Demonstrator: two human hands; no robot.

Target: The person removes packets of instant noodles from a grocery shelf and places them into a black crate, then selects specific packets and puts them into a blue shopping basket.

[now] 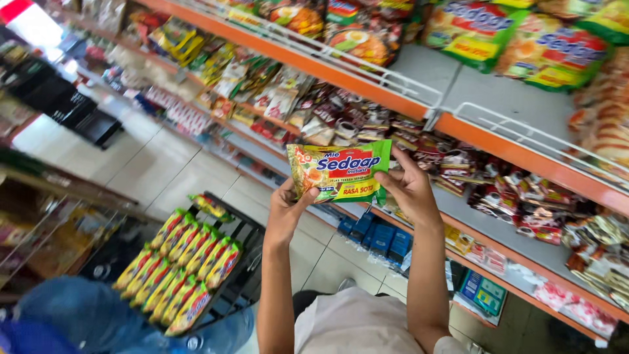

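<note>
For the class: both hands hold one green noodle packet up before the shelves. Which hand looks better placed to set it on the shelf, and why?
Probably the right hand: it grips the noodle packet on the side nearest the shelf. The left hand holds the side towards the aisle.

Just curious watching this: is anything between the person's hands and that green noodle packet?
Nothing visible. The left hand and right hand each grip an end of the green noodle packet, held up in front of the shelf, apart from it.
</note>
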